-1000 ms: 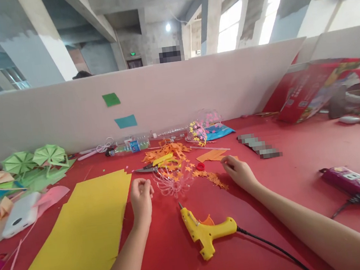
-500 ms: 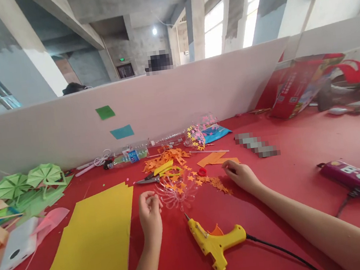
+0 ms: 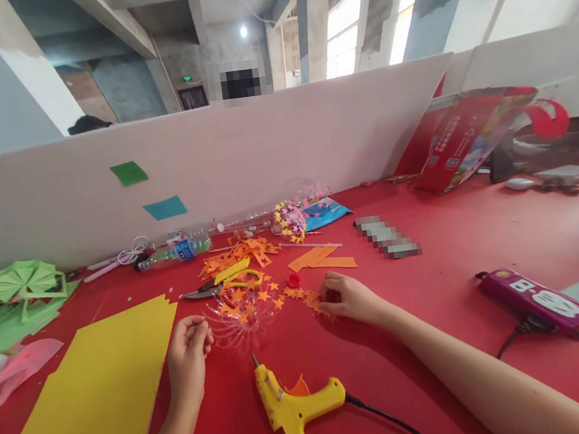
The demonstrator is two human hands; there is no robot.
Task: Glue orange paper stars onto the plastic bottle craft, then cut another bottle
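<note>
Both hands were apart, fingers loosely curled: the left hand (image 3: 189,345) by the clear plastic flower (image 3: 243,318) at center, couldn't tell if touching; the right hand (image 3: 349,299) at the orange stars (image 3: 307,299).

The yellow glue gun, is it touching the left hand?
Apart. The head view shows bare red table between the glue gun and the left hand.
</note>
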